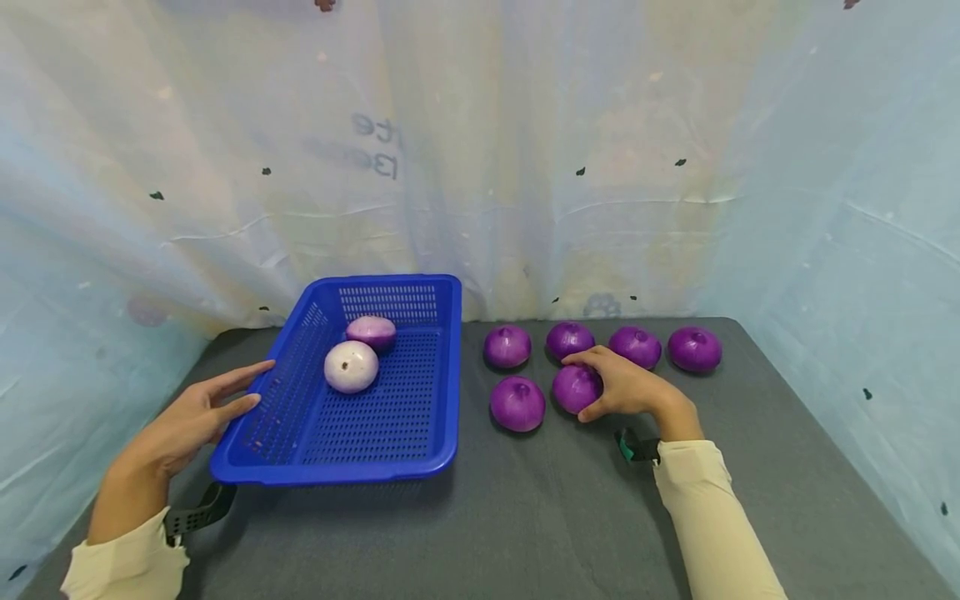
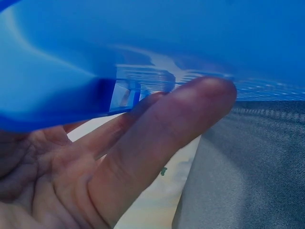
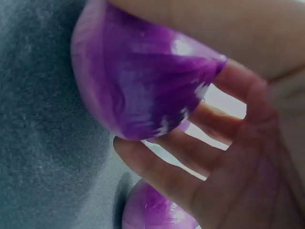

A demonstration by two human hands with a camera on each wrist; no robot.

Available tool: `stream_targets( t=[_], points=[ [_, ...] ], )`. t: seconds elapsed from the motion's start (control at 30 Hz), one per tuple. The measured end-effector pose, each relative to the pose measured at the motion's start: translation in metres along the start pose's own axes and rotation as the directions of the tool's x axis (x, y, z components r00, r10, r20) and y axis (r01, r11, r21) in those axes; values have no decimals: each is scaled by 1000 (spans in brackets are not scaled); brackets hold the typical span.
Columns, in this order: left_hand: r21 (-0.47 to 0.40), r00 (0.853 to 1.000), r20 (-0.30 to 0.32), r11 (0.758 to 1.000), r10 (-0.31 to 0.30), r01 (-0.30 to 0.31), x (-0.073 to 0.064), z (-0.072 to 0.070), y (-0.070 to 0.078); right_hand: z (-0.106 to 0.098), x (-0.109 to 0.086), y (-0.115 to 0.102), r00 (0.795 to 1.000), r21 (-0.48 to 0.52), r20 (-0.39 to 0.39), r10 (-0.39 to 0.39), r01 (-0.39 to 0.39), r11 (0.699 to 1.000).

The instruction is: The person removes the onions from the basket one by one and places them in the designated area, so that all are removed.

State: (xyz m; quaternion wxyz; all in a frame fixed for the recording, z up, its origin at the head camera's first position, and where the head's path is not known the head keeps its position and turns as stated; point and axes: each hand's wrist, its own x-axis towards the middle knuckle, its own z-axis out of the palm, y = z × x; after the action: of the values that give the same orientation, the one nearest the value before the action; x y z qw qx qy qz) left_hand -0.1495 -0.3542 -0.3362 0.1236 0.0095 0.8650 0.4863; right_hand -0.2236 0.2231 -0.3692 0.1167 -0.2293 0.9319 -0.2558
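My right hand (image 1: 626, 383) curls its thumb and fingers round a purple onion (image 1: 577, 388) in the front row. Seen from the right wrist, that onion (image 3: 147, 81) sits between thumb and fingers, its pointed tip toward the palm. At the left, my left hand (image 1: 183, 421) rests with extended fingers against the side of a blue plastic basket (image 1: 447, 392). The left wrist view shows the thumb (image 2: 167, 133) lying straight along the basket's outer wall. Inside the basket are a whitish onion (image 1: 351, 367) and a pale purple onion (image 1: 371, 332).
Another purple onion (image 1: 517, 404) lies just left of the gripped one. Behind them stands a row of several purple onions (image 1: 695, 349) along the back of the grey table (image 1: 525, 533). A patterned pale curtain (image 1: 495, 167) encloses the back and sides.
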Motion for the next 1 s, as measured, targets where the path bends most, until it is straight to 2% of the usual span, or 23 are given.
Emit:
stream_targets(
  t=[0.3,0.57,0.8,1.0],
  points=[
    [12,1000,6,1000,23,-23,2,0,0,-3,-3,3,999,16,34,-18,18,1000],
    [21,1000,7,1000,-1,1,-1,1,-1,-5,-5,2,996,32,89,-25,22,999],
    [23,1000,2,1000,1,-1,0,2,-1,-7,-7,0,994,50,90,-55,51,997],
    [20,1000,4,1000,12,-12,0,2,0,-10,-11,-3,996,66,61,-64,60,996]
  ],
)
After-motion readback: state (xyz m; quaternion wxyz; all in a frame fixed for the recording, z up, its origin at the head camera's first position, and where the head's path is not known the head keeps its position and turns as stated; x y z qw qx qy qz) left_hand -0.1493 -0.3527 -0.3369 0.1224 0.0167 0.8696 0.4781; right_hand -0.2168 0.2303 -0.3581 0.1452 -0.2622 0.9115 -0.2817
